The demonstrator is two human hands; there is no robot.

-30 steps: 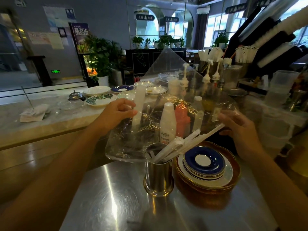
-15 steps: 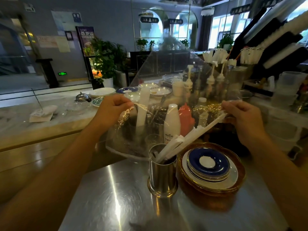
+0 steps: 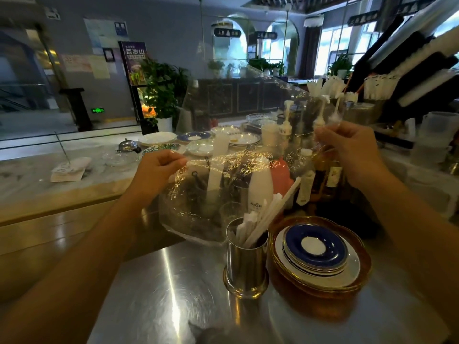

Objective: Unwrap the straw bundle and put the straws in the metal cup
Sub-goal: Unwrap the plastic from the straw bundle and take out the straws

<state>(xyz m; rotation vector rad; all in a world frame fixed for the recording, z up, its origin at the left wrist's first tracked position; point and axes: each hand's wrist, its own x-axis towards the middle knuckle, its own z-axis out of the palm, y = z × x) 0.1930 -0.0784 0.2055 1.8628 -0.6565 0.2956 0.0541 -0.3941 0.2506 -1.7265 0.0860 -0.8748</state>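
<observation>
A shiny metal cup (image 3: 246, 264) stands on the steel counter, with white paper-wrapped straws (image 3: 267, 214) leaning out of it to the upper right. Above and behind the cup a sheet of clear plastic wrap (image 3: 198, 194) is stretched out and crinkled. My left hand (image 3: 159, 172) pinches its left edge. My right hand (image 3: 347, 150) pinches its right edge, higher up and clear of the straws. The wrap's lower edge sags to just left of the cup's rim.
A stack of plates (image 3: 320, 256), amber below and blue on top, sits just right of the cup. Sauce bottles (image 3: 260, 189) and pump bottles (image 3: 285, 130) crowd behind. More plates (image 3: 159, 139) lie on the marble ledge to the left. The steel counter (image 3: 161, 294) spreads in front.
Both hands have risen and drawn apart, spreading the wrap wider. My right hand has let go of the straws, which now rest in the cup alone.
</observation>
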